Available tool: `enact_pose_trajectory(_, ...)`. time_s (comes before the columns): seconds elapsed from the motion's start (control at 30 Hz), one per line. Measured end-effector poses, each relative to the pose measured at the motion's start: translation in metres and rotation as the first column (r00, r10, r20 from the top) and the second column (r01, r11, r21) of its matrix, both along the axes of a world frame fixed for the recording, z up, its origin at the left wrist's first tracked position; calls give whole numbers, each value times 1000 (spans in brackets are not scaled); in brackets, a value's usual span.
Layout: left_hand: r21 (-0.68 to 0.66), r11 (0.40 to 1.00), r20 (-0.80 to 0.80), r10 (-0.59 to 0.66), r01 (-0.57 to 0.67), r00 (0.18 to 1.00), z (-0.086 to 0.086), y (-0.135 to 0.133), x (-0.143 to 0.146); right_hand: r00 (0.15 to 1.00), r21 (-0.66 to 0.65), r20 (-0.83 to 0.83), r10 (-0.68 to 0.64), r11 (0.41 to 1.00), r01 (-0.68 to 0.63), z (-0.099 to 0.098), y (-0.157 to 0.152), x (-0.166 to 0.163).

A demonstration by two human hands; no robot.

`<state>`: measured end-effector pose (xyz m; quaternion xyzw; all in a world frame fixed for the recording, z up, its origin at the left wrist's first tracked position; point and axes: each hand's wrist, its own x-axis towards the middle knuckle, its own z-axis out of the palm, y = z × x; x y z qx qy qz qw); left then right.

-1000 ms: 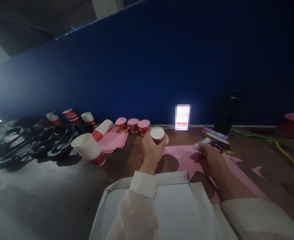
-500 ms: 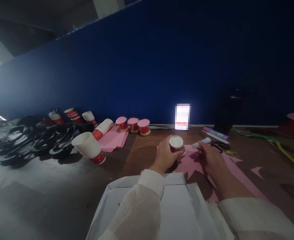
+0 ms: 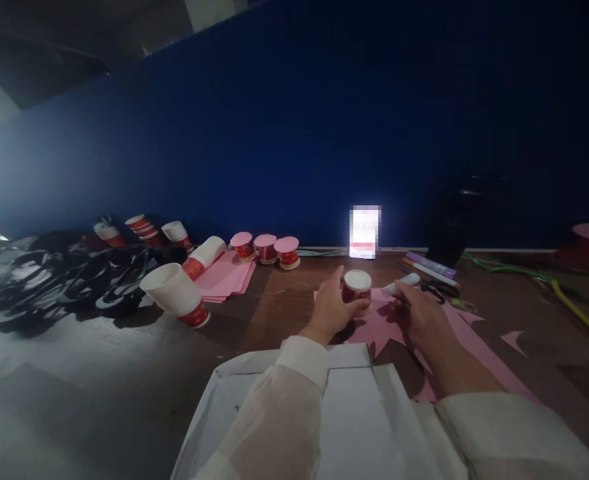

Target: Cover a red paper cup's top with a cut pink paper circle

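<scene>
Red cup brought over the pink sheet, beside the white tube

Compared with a second ago, the red cup (image 3: 355,292) has shifted right, away from the row at the back of the desk (image 3: 279,300), and is now over the pink sheet (image 3: 374,327). Half a second ago its white round end tilted towards the viewer; now the cup stands straighter. The white tube (image 3: 409,279) has hardly moved.

Counted: three small red cups with pink tops (image 3: 267,252) stand in a row, and two pens (image 3: 431,268) lie to the right. One cup stack (image 3: 174,293) leans at the front left, and another (image 3: 205,259) lies on the pink paper pile (image 3: 227,277).

The left hand (image 3: 330,307) grasps the red cup from its left side, thumb across the front, forearm stretched forward above the white box (image 3: 354,400). The right hand (image 3: 421,317) pinches the white tube just beside the cup, its forearm slanting in from the lower right. Both sleeves (image 3: 301,370) are pale.
</scene>
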<state>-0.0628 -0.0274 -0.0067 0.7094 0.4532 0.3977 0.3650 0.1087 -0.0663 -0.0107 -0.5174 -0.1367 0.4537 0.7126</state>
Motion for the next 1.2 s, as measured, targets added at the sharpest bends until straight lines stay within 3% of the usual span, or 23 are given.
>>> enact_pose_trajectory(0.13,-128,990,161,81,-60,984,0,11,-12,1000,3,-24,-9,1000,9,-3,3,2)
enact_pose_trajectory(0.23,-176,974,189,173,-140,967,-2,22,-24,998,12,-48,-28,1000,28,-1,3,2)
enact_pose_trajectory(0.33,-240,965,110,140,-111,984,-4,25,-31,996,27,-73,-46,998,48,3,2,2)
enact_pose_trajectory(0.6,-185,983,-146,-33,5,989,-2,10,-27,993,24,-114,-7,1000,10,14,-2,-4)
enact_pose_trajectory(0.9,-114,993,-282,-31,-2,959,-3,5,-16,991,-17,-129,38,999,-41,16,-2,-11)
enact_pose_trajectory(1.2,-87,996,-385,-33,-1,922,-2,10,-23,985,31,-172,15,999,-10,12,-1,-7)
